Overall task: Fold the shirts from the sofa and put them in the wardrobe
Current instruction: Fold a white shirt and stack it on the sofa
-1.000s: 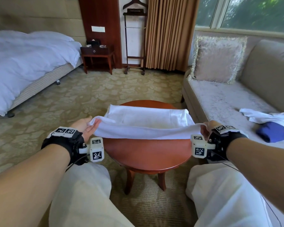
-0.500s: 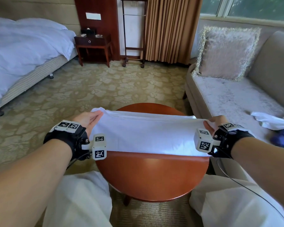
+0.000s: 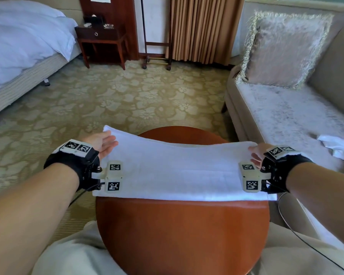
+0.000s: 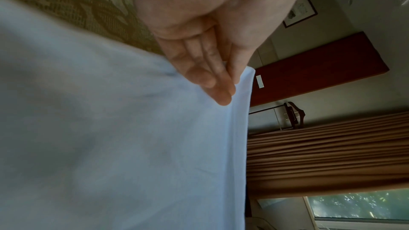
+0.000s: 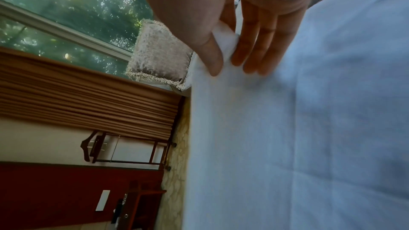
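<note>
A white shirt [image 3: 177, 171] lies folded into a long band across the round wooden table [image 3: 177, 235], its ends hanging past the rim. My left hand [image 3: 105, 142] is at the shirt's far left corner. The left wrist view shows its fingers [image 4: 212, 80] straight and touching the cloth [image 4: 132, 146]. My right hand [image 3: 255, 155] is at the far right corner. In the right wrist view it [image 5: 225, 66] pinches a small fold of the shirt [image 5: 287, 128] between thumb and fingers.
Another white garment [image 3: 338, 147] lies on the sofa [image 3: 286, 116] to the right, below a fringed cushion [image 3: 282, 52]. A bed [image 3: 18, 46] is at the left. A nightstand [image 3: 101, 36], valet stand [image 3: 155, 46] and curtain [image 3: 203, 26] are beyond the carpet.
Both hands carried the shirt's lifted near edge forward and laid it down over the far part. The left fingers have straightened. The view has moved closer to the table.
</note>
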### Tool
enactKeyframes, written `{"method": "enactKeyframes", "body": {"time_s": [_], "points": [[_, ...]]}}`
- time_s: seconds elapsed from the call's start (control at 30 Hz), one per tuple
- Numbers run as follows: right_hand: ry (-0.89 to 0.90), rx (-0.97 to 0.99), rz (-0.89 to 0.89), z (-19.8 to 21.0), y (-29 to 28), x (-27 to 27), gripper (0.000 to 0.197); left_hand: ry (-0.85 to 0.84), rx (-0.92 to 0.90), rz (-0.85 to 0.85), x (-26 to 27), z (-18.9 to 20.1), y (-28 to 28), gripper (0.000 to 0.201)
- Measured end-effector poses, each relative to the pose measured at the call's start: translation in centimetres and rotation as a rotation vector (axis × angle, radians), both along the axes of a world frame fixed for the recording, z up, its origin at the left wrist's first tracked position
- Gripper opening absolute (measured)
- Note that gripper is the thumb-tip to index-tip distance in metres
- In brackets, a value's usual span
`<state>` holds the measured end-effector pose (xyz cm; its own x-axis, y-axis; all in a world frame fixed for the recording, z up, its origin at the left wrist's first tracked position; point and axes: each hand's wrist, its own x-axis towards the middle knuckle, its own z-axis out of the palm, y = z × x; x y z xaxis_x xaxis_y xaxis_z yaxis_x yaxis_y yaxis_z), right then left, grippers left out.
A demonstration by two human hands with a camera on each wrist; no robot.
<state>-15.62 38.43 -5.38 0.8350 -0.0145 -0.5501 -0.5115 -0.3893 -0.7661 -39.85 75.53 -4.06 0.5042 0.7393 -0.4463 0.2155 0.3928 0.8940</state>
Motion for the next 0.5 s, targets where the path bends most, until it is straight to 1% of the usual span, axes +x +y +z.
{"method": "enactKeyframes", "body": {"time_s": [0.03, 0.13, 0.2, 0.27, 0.3, 0.33, 0.37, 0.4, 0.43, 0.47, 0.5], "points": [[0.034, -0.023, 0.016, -0.3, 0.2, 0.6, 0.030, 0.013, 0.005, -0.006, 0.5, -0.5, 0.3, 0.013], [-0.049, -0.199, 0.115, -0.6, 0.6, 2.2, 0.033, 0.047, 0.020, -0.013, 1.6, -2.0, 1.2, 0.013], [-0.073, -0.271, 0.148, -0.8, 0.9, 3.3, 0.035, 0.077, 0.031, -0.010, 2.3, -3.1, 1.9, 0.013], [-0.078, -0.367, 0.229, -1.2, 1.1, 4.0, 0.034, 0.108, 0.033, 0.002, 2.8, -4.2, 2.5, 0.013], [-0.070, -0.398, 0.248, -1.5, 0.9, 4.1, 0.028, 0.124, 0.035, 0.004, 3.1, -4.8, 2.8, 0.013], [-0.046, -0.389, 0.252, -2.2, 0.8, 4.6, 0.013, 0.137, 0.032, 0.002, 3.3, -5.3, 3.1, 0.013], [-0.034, -0.379, 0.235, -3.3, 0.5, 5.2, 0.017, 0.149, 0.029, 0.003, 3.5, -5.7, 3.2, 0.013], [-0.015, -0.378, 0.201, -4.2, 0.3, 5.6, 0.037, 0.159, 0.023, 0.008, 3.7, -6.1, 3.4, 0.014], [0.024, -0.368, 0.146, -5.1, 0.1, 5.9, 0.046, 0.175, 0.026, 0.008, 3.9, -6.6, 3.8, 0.014], [0.048, -0.418, 0.133, -5.6, 0.0, 5.8, 0.046, 0.190, 0.027, 0.004, 4.1, -6.9, 4.0, 0.015], [0.054, -0.422, 0.104, -5.1, 0.3, 5.1, 0.046, 0.205, 0.028, 0.002, 4.2, -7.2, 4.3, 0.015]]}}
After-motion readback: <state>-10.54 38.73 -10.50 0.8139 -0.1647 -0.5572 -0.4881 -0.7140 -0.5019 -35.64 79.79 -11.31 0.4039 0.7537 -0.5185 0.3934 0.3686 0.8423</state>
